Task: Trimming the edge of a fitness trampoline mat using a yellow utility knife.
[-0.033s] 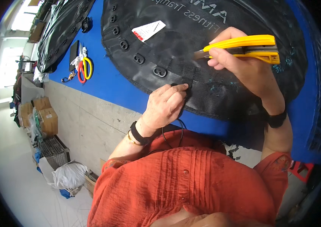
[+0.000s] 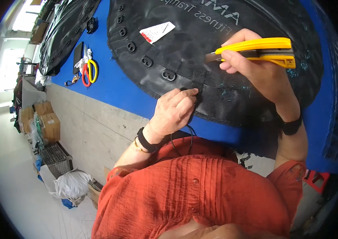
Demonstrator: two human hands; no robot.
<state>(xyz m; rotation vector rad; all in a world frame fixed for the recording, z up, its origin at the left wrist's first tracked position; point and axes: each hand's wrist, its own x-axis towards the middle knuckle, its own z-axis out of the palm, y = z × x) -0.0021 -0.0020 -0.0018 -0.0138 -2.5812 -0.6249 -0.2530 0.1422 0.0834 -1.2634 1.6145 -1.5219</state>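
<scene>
A round black trampoline mat (image 2: 225, 99) lies on a blue tabletop, with black plastic hooks (image 2: 169, 75) spaced along its curved edge. My left hand (image 2: 175, 109) is closed at the near edge, its fingertips pinching the rim beside a dark loop that they partly cover. Held above the mat in my right hand (image 2: 256, 75) is a yellow utility knife (image 2: 256, 49). Its blade points left over the black fabric, and I cannot tell whether the tip touches. A white and red label (image 2: 157, 32) rests farther off on the mat. Bits of blue thread (image 2: 292, 72) cling to its right side.
Red and yellow scissors (image 2: 89, 73) lie beside a dark flat object (image 2: 78, 57) on the blue table (image 2: 105, 97). Another black mat (image 2: 63, 36) occupies the far left. Cardboard boxes (image 2: 50, 127), a wire crate (image 2: 56, 159) and a white bag (image 2: 72, 184) stand on the floor at left.
</scene>
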